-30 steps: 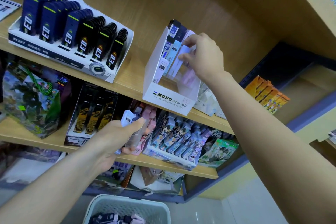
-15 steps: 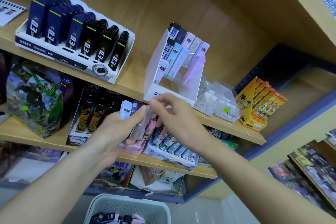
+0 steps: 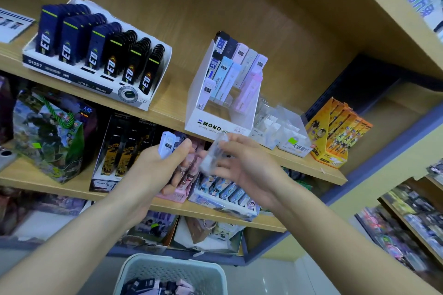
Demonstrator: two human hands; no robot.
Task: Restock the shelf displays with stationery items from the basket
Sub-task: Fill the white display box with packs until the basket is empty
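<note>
Head view, left hand (image 3: 153,172) gripping a pale blue lead case (image 3: 167,145), right hand (image 3: 249,170) close beside, pinching a blurred clear case (image 3: 212,154), both just below the white MONO display box (image 3: 215,124) on the shelf (image 3: 172,99), basket (image 3: 191,275) under the forearms

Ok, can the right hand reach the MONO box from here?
Probably yes: the right hand, pinching a clear case, is just below the MONO box, with nothing visible between them.
</note>
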